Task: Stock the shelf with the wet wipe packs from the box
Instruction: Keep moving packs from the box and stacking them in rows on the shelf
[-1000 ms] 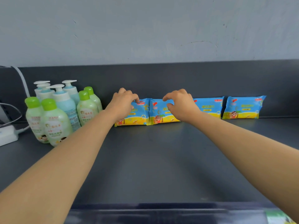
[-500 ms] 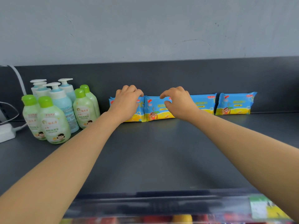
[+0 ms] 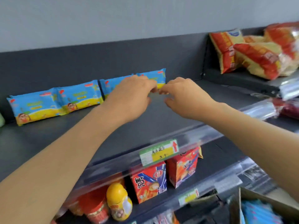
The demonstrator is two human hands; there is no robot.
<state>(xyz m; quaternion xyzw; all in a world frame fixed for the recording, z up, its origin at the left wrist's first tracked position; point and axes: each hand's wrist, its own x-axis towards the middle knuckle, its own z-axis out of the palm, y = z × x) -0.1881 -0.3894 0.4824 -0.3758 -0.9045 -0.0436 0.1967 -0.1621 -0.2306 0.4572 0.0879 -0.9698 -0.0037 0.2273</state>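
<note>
Shop (shelf price tag (image 3: 159, 152))

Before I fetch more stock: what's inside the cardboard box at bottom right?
The cardboard box shows blue packs, apparently wet wipes. How many remain is hidden by its wall and the frame edge.

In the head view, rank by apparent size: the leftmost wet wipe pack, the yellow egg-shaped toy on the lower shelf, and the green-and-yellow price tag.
1. Leftmost wet wipe pack, clearly largest.
2. Price tag and yellow egg-shaped toy look about alike; the toy sits nearer the camera, so I won't rank them.
</note>
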